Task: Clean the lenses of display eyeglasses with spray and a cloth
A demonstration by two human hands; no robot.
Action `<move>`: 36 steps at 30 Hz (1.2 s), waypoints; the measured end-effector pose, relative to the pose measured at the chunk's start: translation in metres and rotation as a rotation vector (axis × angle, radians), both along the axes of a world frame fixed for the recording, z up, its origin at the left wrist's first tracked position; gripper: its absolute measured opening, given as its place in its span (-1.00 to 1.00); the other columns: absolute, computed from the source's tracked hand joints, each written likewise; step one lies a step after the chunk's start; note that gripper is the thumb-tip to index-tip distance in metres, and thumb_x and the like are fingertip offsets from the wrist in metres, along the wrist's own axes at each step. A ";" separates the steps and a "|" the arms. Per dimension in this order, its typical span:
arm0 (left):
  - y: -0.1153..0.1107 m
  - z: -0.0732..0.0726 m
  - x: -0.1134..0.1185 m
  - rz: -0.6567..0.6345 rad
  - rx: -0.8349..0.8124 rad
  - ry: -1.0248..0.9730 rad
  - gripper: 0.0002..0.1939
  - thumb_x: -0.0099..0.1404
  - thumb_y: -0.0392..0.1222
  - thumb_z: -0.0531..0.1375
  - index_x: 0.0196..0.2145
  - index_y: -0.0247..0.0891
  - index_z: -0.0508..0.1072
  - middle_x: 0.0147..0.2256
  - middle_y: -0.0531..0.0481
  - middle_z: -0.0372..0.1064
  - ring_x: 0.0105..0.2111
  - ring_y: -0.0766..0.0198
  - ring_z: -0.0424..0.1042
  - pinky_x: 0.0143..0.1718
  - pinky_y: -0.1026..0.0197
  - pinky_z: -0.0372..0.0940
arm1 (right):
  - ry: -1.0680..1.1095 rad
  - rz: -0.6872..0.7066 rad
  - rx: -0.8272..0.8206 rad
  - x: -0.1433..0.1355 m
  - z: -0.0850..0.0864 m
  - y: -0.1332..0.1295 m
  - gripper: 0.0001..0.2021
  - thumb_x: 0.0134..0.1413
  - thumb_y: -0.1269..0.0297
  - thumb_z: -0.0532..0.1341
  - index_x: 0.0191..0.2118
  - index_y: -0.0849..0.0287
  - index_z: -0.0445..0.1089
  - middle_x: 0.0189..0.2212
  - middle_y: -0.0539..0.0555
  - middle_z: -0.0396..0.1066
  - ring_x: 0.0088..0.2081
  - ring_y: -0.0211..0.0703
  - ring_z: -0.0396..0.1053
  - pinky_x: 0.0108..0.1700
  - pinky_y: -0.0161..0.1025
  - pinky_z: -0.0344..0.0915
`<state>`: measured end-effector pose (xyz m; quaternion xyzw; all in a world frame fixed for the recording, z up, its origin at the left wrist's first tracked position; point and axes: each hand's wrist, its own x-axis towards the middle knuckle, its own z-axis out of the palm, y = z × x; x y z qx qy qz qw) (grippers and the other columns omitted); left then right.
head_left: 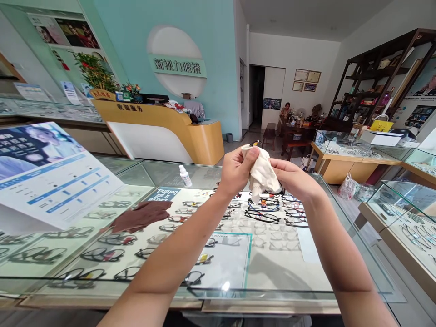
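Observation:
Both arms reach out over the glass counter. My left hand (236, 170) is closed on a cream-coloured cloth (264, 175), its thumb pressed on the upper part. On the cloth's right side, my right hand (293, 177) pinches with bent fingers. A small dark and yellow piece (255, 143) pokes out above the cloth, and a dark edge shows by its lower right; most of this thing is hidden, so its kind is unclear. Below the hands, several eyeglasses (264, 213) lie in rows in the display case. A brown cloth (143, 215) is spread on the glass to the left.
A white spray bottle (185, 176) stands on the counter's far side. A folded calendar card (57, 177) stands at the left. Beyond are a curved yellow reception desk (146, 118), more glass cases (357, 147) at the right, and a seated person (285, 113) in the background.

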<state>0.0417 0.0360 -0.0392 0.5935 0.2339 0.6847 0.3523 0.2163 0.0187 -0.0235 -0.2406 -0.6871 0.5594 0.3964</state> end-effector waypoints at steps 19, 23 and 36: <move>-0.003 0.009 -0.014 -0.267 0.007 0.318 -0.40 0.25 0.40 0.38 -0.32 -0.30 0.65 -0.40 -0.05 0.53 -0.40 0.25 0.44 -0.33 0.22 0.33 | 0.359 -0.305 0.121 0.000 0.008 -0.003 -0.59 0.05 -0.14 0.46 -0.33 0.05 0.38 -0.25 0.03 0.50 -0.13 -0.13 0.46 -0.06 -0.22 0.44; -0.006 0.006 -0.005 -0.335 -0.033 0.333 -0.37 0.22 0.42 0.39 -0.39 -0.31 0.60 -0.45 -0.01 0.47 -0.45 0.29 0.37 -0.35 0.23 0.29 | 0.369 -0.264 0.130 -0.014 0.000 -0.002 -0.59 0.08 -0.17 0.45 -0.31 0.05 0.41 -0.16 0.05 0.56 -0.10 -0.12 0.49 -0.03 -0.21 0.46; -0.006 0.001 -0.004 -0.460 -0.132 0.263 -0.48 0.11 0.16 0.56 -0.21 -0.30 0.56 -0.53 0.15 0.23 -0.50 0.38 0.27 -0.41 0.29 0.30 | 0.443 -0.247 0.088 -0.027 -0.005 -0.005 -0.55 0.05 -0.20 0.44 -0.32 0.02 0.30 -0.24 0.06 0.56 0.04 0.00 0.53 -0.04 -0.13 0.50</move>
